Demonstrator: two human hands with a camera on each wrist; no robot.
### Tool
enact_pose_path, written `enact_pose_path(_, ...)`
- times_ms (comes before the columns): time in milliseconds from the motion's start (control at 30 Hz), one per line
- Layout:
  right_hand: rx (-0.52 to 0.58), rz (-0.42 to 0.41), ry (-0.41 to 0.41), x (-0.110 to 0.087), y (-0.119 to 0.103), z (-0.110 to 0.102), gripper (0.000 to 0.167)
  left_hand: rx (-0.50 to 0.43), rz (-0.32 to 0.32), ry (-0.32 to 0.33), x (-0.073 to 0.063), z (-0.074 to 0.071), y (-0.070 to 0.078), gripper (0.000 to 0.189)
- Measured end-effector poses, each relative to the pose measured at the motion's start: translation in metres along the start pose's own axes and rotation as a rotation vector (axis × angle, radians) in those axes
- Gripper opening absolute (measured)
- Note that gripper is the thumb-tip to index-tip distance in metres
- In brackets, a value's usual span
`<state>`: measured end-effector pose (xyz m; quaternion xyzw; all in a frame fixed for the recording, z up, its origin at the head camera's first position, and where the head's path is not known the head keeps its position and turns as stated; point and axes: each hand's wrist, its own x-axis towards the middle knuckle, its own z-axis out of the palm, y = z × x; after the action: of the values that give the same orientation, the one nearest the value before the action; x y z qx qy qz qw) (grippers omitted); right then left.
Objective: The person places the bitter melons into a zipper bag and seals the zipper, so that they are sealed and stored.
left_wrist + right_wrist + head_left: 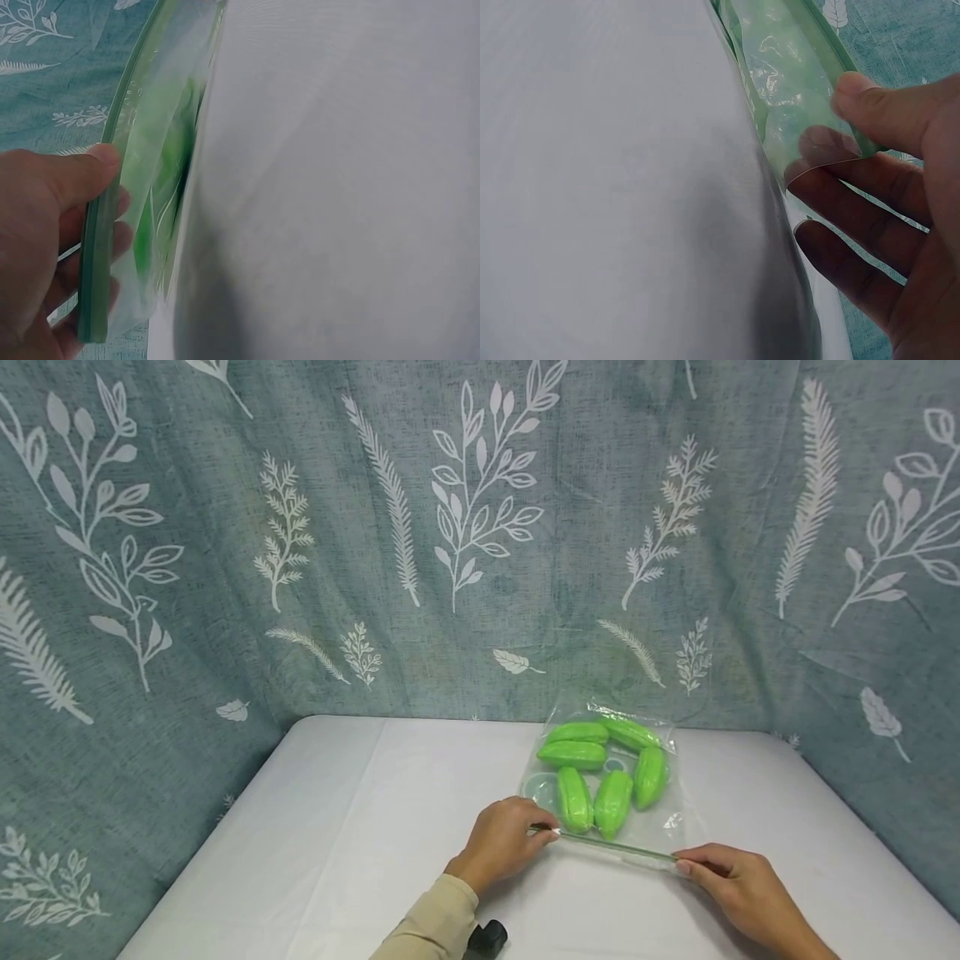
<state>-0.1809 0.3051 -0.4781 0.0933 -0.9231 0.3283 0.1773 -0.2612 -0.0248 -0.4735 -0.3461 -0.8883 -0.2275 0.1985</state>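
Note:
A clear zip bag (528, 772) with a green zip strip (615, 846) lies on the table, its strip edge raised toward the person. Inside it are several bright green, ridged, elongated pieces (573, 755) that look like star fruit or small gourds. My left hand (502, 839) pinches the left end of the strip; in the left wrist view the thumb presses the strip (95, 262) against the fingers behind. At the other end, my right hand (738, 889) pinches the bag's corner between thumb and forefinger, while its other fingers (847, 266) extend loosely.
A white cloth covers the table (360, 827). Behind it and along both sides hangs a teal curtain (322, 527) with white leaf prints. A small black object (489, 937) shows beside the left sleeve (438, 914) at the bottom.

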Motion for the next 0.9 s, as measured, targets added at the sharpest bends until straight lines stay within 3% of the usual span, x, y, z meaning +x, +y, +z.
enact_pose_path(900,-0.002,0.063,-0.033,0.0010,-0.0038,0.0000,0.007,-0.003,-0.028,-0.003,-0.0075,-0.0078,-0.0076,0.010)
